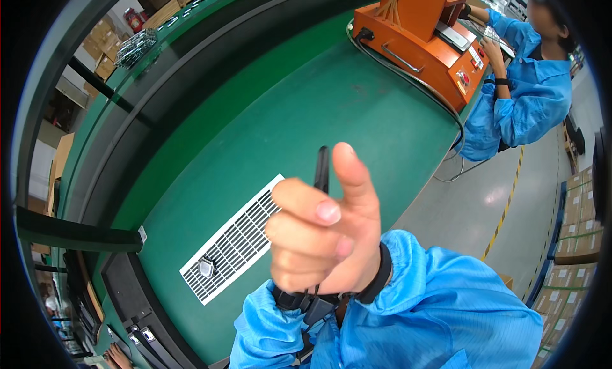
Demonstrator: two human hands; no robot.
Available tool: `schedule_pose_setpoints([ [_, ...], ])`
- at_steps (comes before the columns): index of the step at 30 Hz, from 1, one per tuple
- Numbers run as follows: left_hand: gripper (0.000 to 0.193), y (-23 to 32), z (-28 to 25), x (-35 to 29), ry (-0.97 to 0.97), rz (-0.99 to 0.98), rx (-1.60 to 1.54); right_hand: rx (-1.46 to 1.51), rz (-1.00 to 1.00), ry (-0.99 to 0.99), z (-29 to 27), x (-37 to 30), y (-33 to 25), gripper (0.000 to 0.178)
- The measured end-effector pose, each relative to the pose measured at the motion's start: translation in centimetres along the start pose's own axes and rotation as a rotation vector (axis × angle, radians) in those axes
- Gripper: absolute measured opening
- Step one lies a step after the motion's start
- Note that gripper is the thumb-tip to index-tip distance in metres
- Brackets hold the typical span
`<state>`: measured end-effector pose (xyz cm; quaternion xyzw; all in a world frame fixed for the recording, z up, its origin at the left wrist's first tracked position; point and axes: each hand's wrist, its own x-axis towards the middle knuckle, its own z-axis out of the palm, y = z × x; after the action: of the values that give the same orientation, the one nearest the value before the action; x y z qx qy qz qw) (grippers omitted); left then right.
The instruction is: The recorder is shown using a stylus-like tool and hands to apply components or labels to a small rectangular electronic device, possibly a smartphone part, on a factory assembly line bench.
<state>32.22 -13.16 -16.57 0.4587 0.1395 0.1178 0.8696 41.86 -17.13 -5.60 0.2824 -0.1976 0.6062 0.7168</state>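
Observation:
In front of me my right hand (319,235) is raised, fingers curled in and thumb sticking up. A slim black tool (323,168) rises between its index finger and thumb and appears to be in its grip; its kind is not clear. My left sleeve (271,331) and a black wrist strap (288,299) show below, while my left hand is hidden behind the right. Beyond the fingers, a white panel (236,238) with rows of dark slots lies on the green table (306,114). A small grey-and-black piece (206,267) rests on its near end.
An orange machine (408,50) with cables stands at the far right of the table. Beside it a person in blue (529,101) works. A black conveyor edge (146,311) is at lower left, near another person's hand (118,356). Stacked cartons (574,241) are at right.

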Motion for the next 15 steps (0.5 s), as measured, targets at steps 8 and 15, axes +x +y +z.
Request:
schedule_pose_setpoints([
  [8, 0.067, 1.3, -1.4, -0.7, 0.005, 0.092, -0.187, 0.150, 0.057, -0.095, 0.2, 0.9, 2.9, 0.064],
  [15, 0.069, 1.4, -1.3, -0.5, -0.120, 0.066, -0.244, -0.447, 0.026, 0.103, 0.0, 0.1, 2.3, 0.063],
])
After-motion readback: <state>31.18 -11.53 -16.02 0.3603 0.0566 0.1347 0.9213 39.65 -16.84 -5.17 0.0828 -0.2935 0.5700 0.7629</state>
